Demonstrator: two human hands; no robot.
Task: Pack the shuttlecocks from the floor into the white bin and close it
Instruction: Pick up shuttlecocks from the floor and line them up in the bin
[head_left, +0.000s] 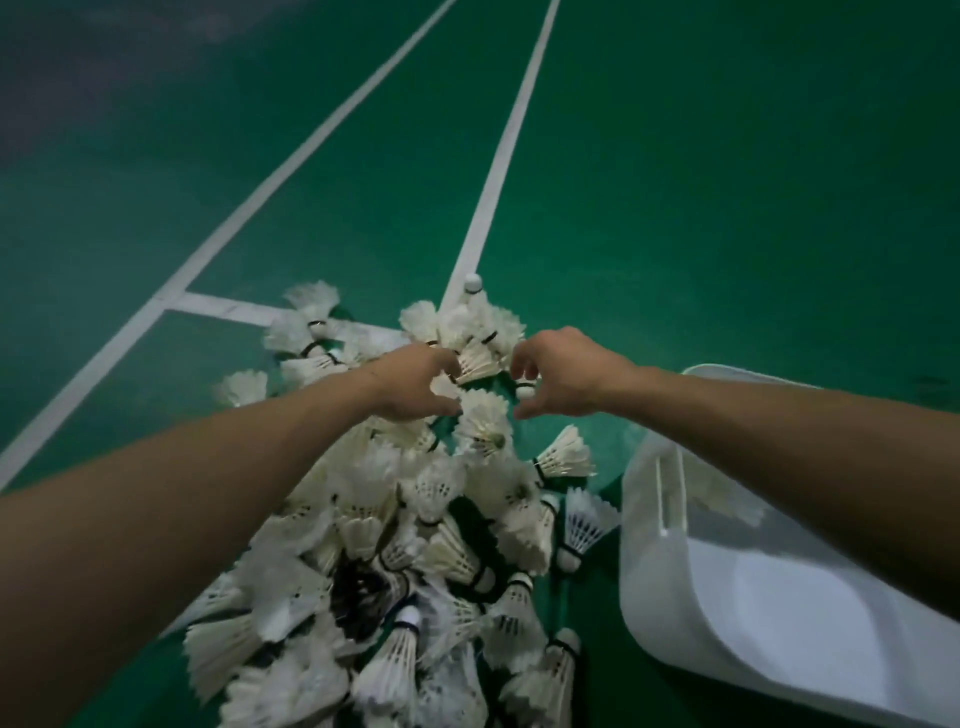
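Floor (727, 182): green court surface, dim light. Two long white lines (498, 171) run away from the viewer, spreading apart as they come nearer; a short cross line (223, 306) branches right from the left one.

Shuttlecocks (415, 545): white, feathered, heaped in one long pile from the near edge up to the end of the right line. They lie at all angles and overlap. One shuttlecock at the far tip (472, 285) stands cork up. One lone shuttlecock (243, 387) sits just left of the pile.

White bin (727, 597): on the floor right of the pile, open. Two stray shuttlecocks (566, 457) lie near its left wall.
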